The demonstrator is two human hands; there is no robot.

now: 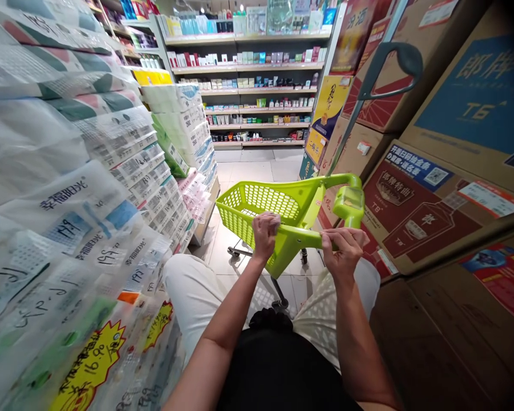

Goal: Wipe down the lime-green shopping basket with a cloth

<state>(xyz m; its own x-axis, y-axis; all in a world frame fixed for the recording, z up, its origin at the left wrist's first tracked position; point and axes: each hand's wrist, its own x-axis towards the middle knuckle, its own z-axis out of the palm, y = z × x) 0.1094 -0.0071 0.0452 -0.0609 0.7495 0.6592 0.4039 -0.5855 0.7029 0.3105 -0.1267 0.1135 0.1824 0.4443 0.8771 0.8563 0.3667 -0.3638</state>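
A lime-green shopping cart [289,245] with a perforated basket stands turned sideways before my knees, on dark casters. My left hand [265,231] is closed over the near rim of the basket. Farther right, my right hand [343,246] grips the same green edge, close to the cart's handle [354,200]. The undersides of my fingers are hidden by the rim. Inside the basket I see only its perforated walls and part of its floor.
Packs of tissue paper [81,188] are stacked high at left. Cardboard cartons [428,200] rise at right, with a grey looped handle [389,71] on a metal pole before them. Shelves of small boxed goods [257,71] close off the tiled aisle [265,168] ahead.
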